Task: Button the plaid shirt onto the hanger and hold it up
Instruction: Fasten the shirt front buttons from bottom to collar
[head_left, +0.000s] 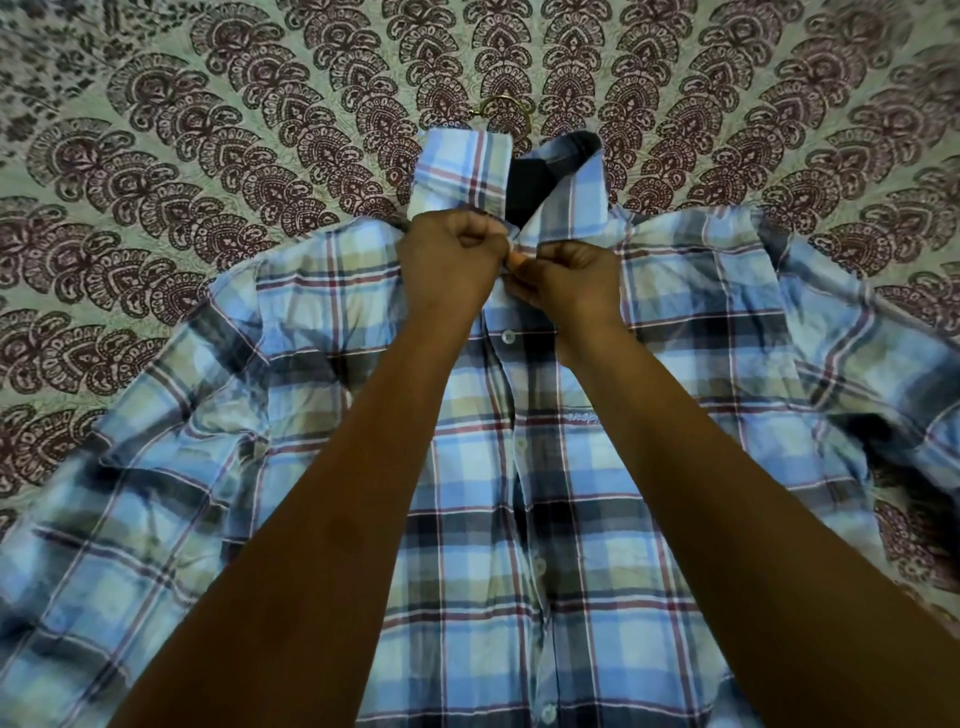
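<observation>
A blue, white and red plaid shirt (519, 467) lies front up across the bed, sleeves spread to both sides. Its collar (462, 171) stands up at the top, showing a dark inner lining. A thin metal hanger hook (503, 106) pokes out beyond the collar; the rest of the hanger is hidden inside the shirt. My left hand (452, 260) grips the left edge of the placket just below the collar. My right hand (566, 280) pinches the right edge at the same spot, fingertips meeting those of the left. Several white buttons run down the closed placket (519, 447).
The shirt rests on a pale green bedsheet (208, 156) printed with maroon paisley fans, which fills the view on every side. My forearms cross over the lower middle of the shirt.
</observation>
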